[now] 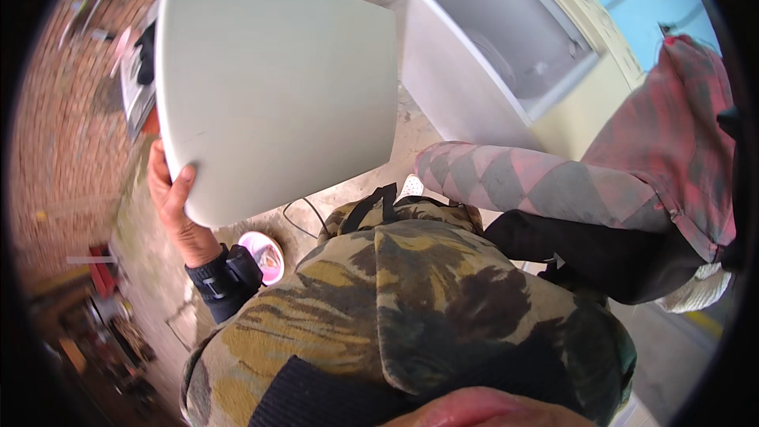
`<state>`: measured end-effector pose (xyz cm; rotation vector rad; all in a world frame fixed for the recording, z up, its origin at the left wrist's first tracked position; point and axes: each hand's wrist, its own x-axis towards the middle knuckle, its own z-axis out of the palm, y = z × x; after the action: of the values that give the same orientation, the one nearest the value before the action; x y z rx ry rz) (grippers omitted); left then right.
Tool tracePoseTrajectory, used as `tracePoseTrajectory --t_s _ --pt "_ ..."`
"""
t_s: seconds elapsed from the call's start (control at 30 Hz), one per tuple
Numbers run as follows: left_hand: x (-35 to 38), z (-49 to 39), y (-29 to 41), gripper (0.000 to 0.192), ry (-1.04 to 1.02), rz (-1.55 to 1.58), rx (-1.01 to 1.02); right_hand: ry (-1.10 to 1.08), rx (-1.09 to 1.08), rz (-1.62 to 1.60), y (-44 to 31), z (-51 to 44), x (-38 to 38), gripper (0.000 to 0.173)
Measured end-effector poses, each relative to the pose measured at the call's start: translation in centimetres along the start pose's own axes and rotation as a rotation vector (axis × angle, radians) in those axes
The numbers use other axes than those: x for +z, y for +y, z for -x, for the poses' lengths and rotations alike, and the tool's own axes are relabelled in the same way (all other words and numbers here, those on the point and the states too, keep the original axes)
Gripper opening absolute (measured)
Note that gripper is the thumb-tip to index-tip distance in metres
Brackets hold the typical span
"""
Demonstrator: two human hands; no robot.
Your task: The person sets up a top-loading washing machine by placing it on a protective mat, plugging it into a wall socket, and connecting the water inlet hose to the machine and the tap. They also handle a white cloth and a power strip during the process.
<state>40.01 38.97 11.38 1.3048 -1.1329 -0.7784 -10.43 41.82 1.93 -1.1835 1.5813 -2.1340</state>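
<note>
My left hand (178, 207) grips the lower left edge of a large off-white panel (278, 101), its thumb on the front face and its fingers behind the edge. The panel is slightly curved, with rounded corners at the left, and stands in front of me at a tilt. My right hand is out of view. To the right of the panel is an open, box-shaped white appliance (468, 77) with a deep grey interior and a cream edge. Whether the panel touches it cannot be told.
Pink and grey diamond-patterned cloth (533, 184), apparently another person's clothing, reaches in from the right above black cloth (593, 255). A pink and white bowl (262, 257) and a thin dark cable (302, 225) lie below the panel. Mixed items (112, 332) are at lower left, beside a brick surface (65, 148).
</note>
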Motion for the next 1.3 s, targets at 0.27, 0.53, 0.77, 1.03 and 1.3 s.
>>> tracePoseTrajectory --t_s 0.27,0.53,0.77,1.03,1.3 --pt "-17.6 13.0 -9.8 0.041 0.190 -0.151 -0.402 -0.478 0.016 -0.245 -1.6 5.4 18.0 0.038" --pt "-33.9 32.0 -15.6 0.049 0.648 -0.512 -0.729 -0.826 -0.045 -0.404 -10.5 19.6 32.0 0.038" --pt "-39.1 43.1 -17.1 0.046 1.115 -0.550 -0.823 -1.008 -0.109 -0.491 -15.2 28.3 40.4 0.039" --pt "-44.6 44.4 -20.3 0.051 1.353 -0.568 -1.052 -1.067 -0.123 -0.542 -17.3 37.2 55.9 0.040" --pt "-50.9 38.0 -22.4 0.046 1.344 -0.369 -1.246 -1.156 -0.068 -0.659 -18.4 46.0 73.4 0.040"
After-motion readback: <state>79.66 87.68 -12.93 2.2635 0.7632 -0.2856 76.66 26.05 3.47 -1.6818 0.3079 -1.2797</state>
